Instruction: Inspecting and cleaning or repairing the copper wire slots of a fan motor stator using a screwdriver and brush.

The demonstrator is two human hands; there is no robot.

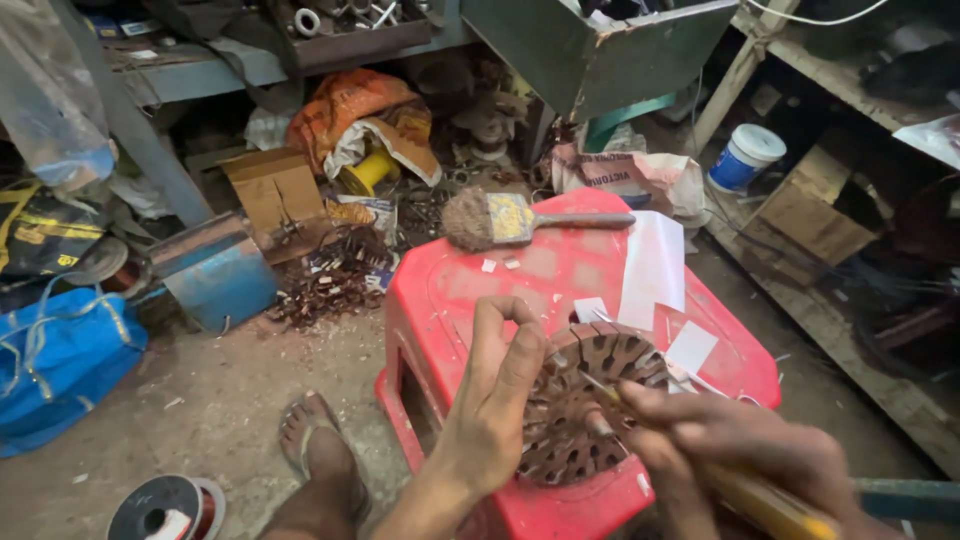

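Observation:
A round slotted metal motor core (585,400), rusty brown, lies on a red plastic stool (560,270). My left hand (495,395) rests on the core's left side, thumb and forefinger pinched together above it. My right hand (735,445) grips a thin tool with a yellow handle (765,505), its metal tip poking into the core's slots near the top right. Small white paper strips (690,347) lie beside the core.
A worn paintbrush (520,220) and a white sheet (655,265) lie on the stool's far side. My sandalled foot (315,445) and a wire spool (165,510) are on the dirt floor. Copper wire scraps (330,285), a blue bag (60,360), and wooden shelves (850,250) surround it.

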